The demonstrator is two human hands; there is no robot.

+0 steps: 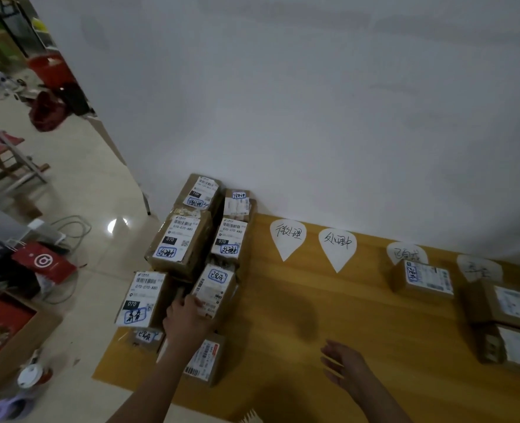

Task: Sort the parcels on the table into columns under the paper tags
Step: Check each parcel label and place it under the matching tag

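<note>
While the left hand (188, 314) reaches toward 12 o'clock into the parcel pile (179, 248), it grips a small cardboard parcel (216, 290) by its near edge, thumb on the top face and fingers down the side at 9 o'clock. This parcel carries a white shipping label and a blue-ringed handwritten sticker. It lies tilted on top of the pile, at the pile's 5 o'clock corner.

The pile is brown labelled boxes crowded against the white wall (313, 117) at the 9 o'clock end of the wooden table (283, 303).

The right hand (342, 363) hovers over bare tabletop at 4 o'clock of the gripped parcel, well apart from it. Its fingers are spread and relaxed, holding nothing. Cannot tell whether it touches the wood.

Four teardrop paper tags (287, 239), each handwritten, lie in a row along the wall edge, running toward 3 o'clock. At the third tag (406, 253), one labelled box (422, 279) sits at its 6 o'clock, covering its tip. At the fourth tag (478, 267), two boxes (509, 303) line up toward 6 o'clock, both blurred.

Off the table at 9 o'clock is a tiled floor (94, 184). On it are a red paper bag (43, 262), an open carton (14, 331) with red contents, a white-lidded cup (30, 375) and grey cables (75, 230).
</note>
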